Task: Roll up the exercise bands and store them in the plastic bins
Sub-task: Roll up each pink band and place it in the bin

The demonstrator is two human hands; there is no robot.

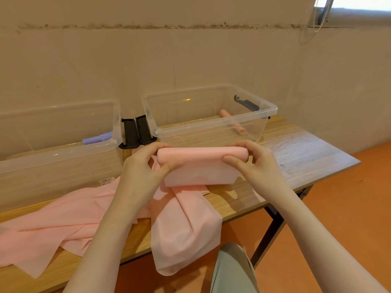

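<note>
Between left hand [146,168] and right hand [251,163], both grasping it, pink band [201,157] part-rolled; beyond them, one pink roll [232,121] already binned.

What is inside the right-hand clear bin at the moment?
One rolled pink band lies on the floor of the right bin, toward its right wall. Nothing else shows through the clear walls; the hands hide only its lower front.

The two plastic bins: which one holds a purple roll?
The left bin, at the frame's left edge, holds the purple roll. The right bin holds a pink roll.
</note>
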